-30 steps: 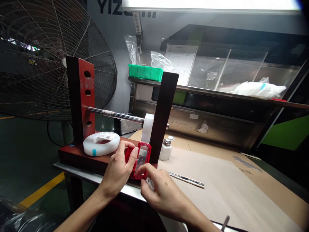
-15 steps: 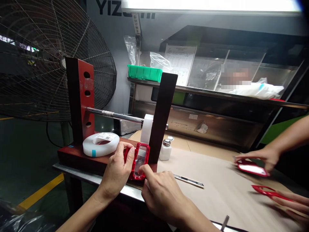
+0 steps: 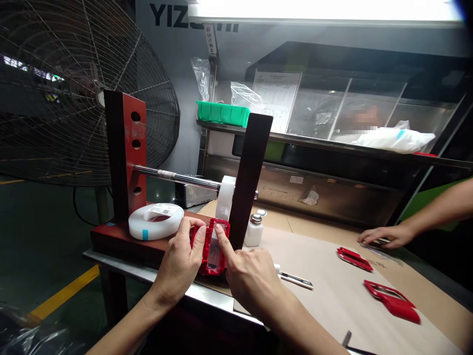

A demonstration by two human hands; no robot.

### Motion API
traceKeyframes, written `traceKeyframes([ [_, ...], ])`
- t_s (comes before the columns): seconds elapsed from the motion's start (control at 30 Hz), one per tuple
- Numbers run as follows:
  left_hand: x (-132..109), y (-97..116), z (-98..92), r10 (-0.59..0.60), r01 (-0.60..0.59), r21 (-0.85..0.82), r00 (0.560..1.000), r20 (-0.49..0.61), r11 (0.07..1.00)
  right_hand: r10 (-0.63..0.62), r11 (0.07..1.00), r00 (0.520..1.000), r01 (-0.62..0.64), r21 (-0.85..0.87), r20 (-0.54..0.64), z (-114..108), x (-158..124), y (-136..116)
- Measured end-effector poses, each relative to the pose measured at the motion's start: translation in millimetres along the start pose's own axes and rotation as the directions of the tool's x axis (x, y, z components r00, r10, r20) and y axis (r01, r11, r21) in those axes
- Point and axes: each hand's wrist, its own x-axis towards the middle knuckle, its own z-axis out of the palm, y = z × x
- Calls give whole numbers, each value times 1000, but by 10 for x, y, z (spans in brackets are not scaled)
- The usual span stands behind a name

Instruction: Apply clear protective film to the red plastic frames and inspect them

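A red plastic housing (image 3: 203, 266) with a long clear window stands tilted at the edge of the wooden stand. My left hand (image 3: 182, 259) pinches its left side between thumb and fingers. The extended index finger of my right hand (image 3: 251, 271) presses on the upper part of the window; its other fingers are curled, and the thumb is mostly hidden. Just behind the housing, a roll of clear film tape (image 3: 226, 190) hangs on a metal rod (image 3: 185, 178), its strip running down toward the housing. Left of my hands, another tape roll (image 3: 155, 231) lies flat on the stand's base.
A dark upright board (image 3: 253, 167) stands behind my right hand. Nearby are a white bottle (image 3: 254, 231) and a knife (image 3: 295, 280). Two red parts (image 3: 354, 259) (image 3: 393, 301) lie on the paper-covered table. A co-worker's hand (image 3: 388, 236) rests farther right. A large fan (image 3: 148, 88) stands left.
My right index finger has slid up the window from its lower end to the upper end. The co-worker has put down two red parts and reached farther back.
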Motion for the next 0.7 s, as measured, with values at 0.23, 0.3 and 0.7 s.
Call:
traceKeyframes([
  [0.23,18,17,45,24,-23,42,999,-30,999,48,998,999,-49,46,7,73,-11,-53],
  [0.3,14,29,54,5,-4,36,1000,-22,999,52,996,998,-55,75,34,59,-25,-82],
  [0.7,23,33,52,-30,30,9,1000,8,999,30,992,998,-36,117,56,36,-5,-52],
])
